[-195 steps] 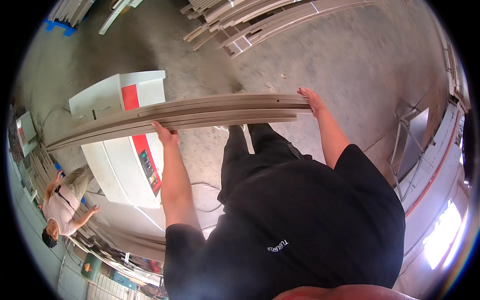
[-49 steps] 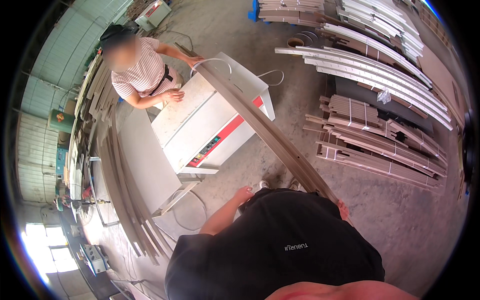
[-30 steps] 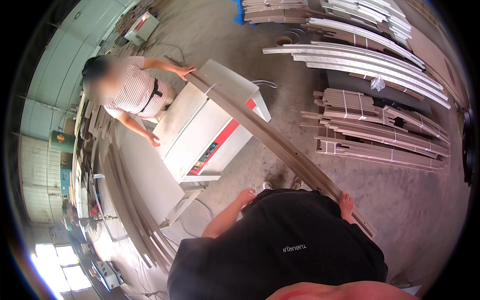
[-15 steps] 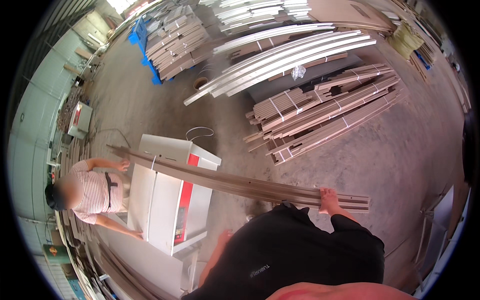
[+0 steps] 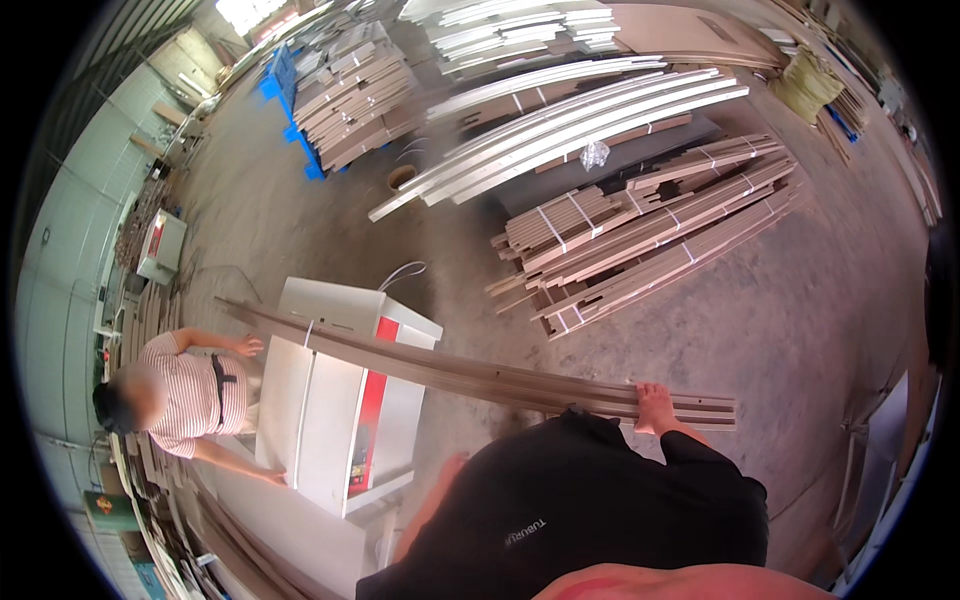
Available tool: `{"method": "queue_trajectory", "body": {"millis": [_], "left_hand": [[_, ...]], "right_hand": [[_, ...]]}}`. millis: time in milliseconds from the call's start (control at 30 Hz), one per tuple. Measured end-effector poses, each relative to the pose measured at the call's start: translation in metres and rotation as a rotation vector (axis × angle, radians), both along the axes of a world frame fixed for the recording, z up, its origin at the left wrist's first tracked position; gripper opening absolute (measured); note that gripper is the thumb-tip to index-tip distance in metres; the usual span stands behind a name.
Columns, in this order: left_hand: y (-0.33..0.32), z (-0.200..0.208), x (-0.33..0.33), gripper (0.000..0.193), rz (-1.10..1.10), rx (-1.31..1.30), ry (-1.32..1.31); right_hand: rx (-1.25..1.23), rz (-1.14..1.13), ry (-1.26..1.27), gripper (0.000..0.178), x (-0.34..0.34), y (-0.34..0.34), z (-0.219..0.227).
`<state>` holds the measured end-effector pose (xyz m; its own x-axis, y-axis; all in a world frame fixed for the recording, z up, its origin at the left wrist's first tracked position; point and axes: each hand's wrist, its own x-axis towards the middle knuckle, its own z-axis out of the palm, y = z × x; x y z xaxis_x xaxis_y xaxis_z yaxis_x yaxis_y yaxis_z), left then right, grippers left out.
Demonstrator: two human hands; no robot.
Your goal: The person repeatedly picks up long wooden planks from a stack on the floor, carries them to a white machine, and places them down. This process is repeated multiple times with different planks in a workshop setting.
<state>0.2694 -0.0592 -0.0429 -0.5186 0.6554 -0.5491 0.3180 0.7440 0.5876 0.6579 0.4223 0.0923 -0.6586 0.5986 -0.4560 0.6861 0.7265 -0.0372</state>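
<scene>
A long bundle of brown strips lies across the top of a white box-shaped machine with a red panel. One end of it reaches to the right in front of my body. My right hand is closed over the bundle near that right end. Low beside my dark shirt is my left hand, smeared and partly hidden, so its fingers cannot be made out. A white strap circles the bundle above the machine. Behind the machine, a pale loop of strap sticks out.
At the left a person in a striped shirt stands by the machine, one hand raised near the bundle's far end, the other on the machine. Strapped brown bundles and white strips lie ahead. A loaded blue pallet stands farther left.
The other person's upper hand has come away from the bundle's far end, with fingers spread. The strap loop behind the machine looks narrower. My right hand keeps its place on the bundle.
</scene>
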Motion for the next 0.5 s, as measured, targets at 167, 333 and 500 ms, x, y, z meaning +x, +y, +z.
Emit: {"method": "queue_trajectory", "body": {"millis": [167, 333, 500], "left_hand": [[0.037, 0.065, -0.004, 0.059, 0.172, -0.093, -0.045], [0.033, 0.071, -0.002, 0.055, 0.312, -0.114, -0.121], [0.016, 0.075, -0.007, 0.054, 0.297, -0.155, -0.15]], "right_hand": [[-0.058, -0.026, 0.013, 0.104, -0.007, 0.0, -0.003], [-0.073, -0.037, 0.0, 0.103, -0.013, -0.007, 0.004], [-0.075, -0.06, -0.032, 0.105, -0.027, -0.011, 0.016]]}}
